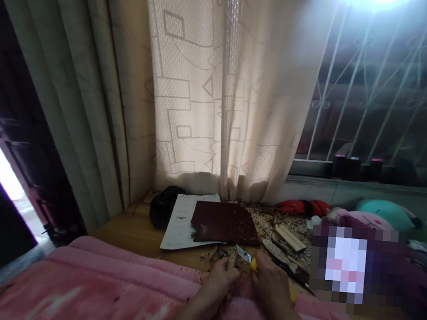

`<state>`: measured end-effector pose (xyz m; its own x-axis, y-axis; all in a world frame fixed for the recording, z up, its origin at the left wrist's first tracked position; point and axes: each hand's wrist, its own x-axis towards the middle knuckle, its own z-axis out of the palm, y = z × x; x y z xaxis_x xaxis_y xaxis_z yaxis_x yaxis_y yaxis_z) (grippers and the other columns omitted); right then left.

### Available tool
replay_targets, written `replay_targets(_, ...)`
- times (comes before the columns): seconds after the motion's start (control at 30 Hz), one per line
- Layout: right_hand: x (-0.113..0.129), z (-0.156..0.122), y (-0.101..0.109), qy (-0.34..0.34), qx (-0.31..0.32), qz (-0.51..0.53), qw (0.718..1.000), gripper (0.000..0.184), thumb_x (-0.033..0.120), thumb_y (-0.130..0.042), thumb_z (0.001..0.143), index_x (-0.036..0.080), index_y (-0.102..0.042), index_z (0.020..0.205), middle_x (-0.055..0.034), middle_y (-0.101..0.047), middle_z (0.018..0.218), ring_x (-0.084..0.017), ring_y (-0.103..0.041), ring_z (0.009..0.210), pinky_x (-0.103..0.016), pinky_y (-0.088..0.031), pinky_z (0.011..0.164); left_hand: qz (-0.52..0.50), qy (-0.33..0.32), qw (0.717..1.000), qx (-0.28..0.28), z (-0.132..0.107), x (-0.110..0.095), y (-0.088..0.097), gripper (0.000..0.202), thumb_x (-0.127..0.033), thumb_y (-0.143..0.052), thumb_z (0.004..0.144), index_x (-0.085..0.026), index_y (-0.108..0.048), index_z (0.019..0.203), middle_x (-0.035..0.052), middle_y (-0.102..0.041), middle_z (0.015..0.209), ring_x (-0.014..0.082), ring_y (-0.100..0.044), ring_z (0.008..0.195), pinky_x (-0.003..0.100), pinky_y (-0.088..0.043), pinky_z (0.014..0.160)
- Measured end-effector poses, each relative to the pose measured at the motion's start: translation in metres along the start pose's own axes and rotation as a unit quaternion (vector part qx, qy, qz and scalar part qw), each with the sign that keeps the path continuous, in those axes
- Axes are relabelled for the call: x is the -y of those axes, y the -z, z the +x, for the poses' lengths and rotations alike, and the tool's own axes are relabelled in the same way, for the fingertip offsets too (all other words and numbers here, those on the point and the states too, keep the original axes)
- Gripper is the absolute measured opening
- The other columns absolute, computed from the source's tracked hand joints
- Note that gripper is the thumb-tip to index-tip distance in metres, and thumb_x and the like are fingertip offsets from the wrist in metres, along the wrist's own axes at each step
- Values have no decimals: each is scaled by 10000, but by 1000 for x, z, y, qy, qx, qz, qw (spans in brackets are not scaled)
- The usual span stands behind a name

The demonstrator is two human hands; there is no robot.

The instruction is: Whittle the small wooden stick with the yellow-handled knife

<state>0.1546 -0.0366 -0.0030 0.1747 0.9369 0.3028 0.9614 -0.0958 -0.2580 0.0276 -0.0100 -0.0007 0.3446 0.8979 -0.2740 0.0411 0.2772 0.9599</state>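
Note:
My left hand (219,281) is closed around a small piece of wood (232,258) that points up and away from me. In my right hand (271,279) is a yellow utility knife (254,264), gripped with its blade extended toward the upper left. The blade is close to the wood's right side; whether they touch I cannot tell. Both hands are low over the edge of a pink padded blanket (122,291). Just beyond them are a dark red-brown board (223,222) and a white printed sheet (180,226) partly under it.
Wood shavings litter the wooden surface (127,227) and the board. To the right lie a pale wood block (289,237) and a long knife-like blade (276,252). A black bundle (163,206), a red item (302,206) and plush toys (385,213) sit near the curtain (192,104) and window.

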Motion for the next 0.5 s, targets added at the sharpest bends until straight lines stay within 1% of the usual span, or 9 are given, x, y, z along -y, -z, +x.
replay_targets(0.1,3,0,2,12,-7,-2,1000,68,193,-399,700,210,-463,715,-5,-532,792,-116,-482,656,-224,-251,555,-1,4,1000,1,1,-1,-1,104,-187,-467,596,-159,-440,692,-96,-360,403,19,-264,254,140,-195,276)
replay_targets(0.17,5,-1,3,14,5,0,1000,68,206,-411,696,206,-474,722,-12,-533,801,-119,-485,671,-225,-252,558,2,2,1000,0,1,-1,-1,102,-177,-458,592,-159,-444,692,-97,-356,395,21,-263,250,142,-198,275)
replay_targets(0.33,7,-3,4,14,45,26,999,110,260,-384,733,208,-481,727,-8,-573,703,-132,-510,659,-234,-254,562,7,2,1000,2,0,-1,-1,140,-201,-450,609,-162,-463,743,-88,-387,419,27,-278,248,146,-200,263)
replay_targets(0.5,10,-2,7,-6,82,4,997,112,213,-404,705,198,-497,767,-24,-597,725,-151,-528,690,-239,-261,566,12,11,1000,7,4,1,1,179,-249,-501,602,-163,-463,754,-97,-368,410,24,-273,253,140,-197,265)
